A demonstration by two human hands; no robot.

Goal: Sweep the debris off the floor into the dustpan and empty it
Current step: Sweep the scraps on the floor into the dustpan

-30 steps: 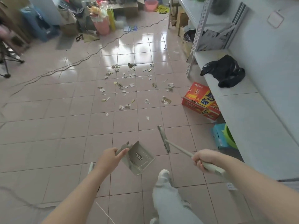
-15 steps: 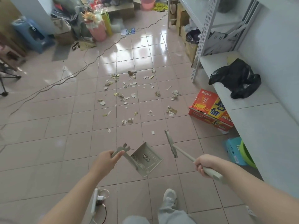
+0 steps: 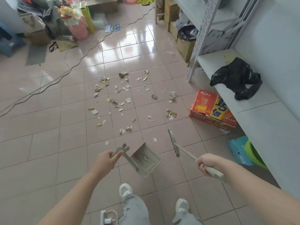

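Tilted beige dustpan (image 3: 146, 159) beside beige brush (image 3: 173, 142); paper debris (image 3: 128, 100) ahead.

On my feed, the left hand (image 3: 103, 163) and right hand (image 3: 206, 164) are bare, as are both forearms (image 3: 73, 194) at the lower corners. At bottom centre, loose pale grey trousers (image 3: 136, 211) fall over white trainers (image 3: 125, 190).

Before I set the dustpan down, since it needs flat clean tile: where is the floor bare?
Bare tile spreads left of the dustpan, between the cable and the power strip, and between the brush and the red box. Crowded: the debris patch ahead, and under the shelf at right.
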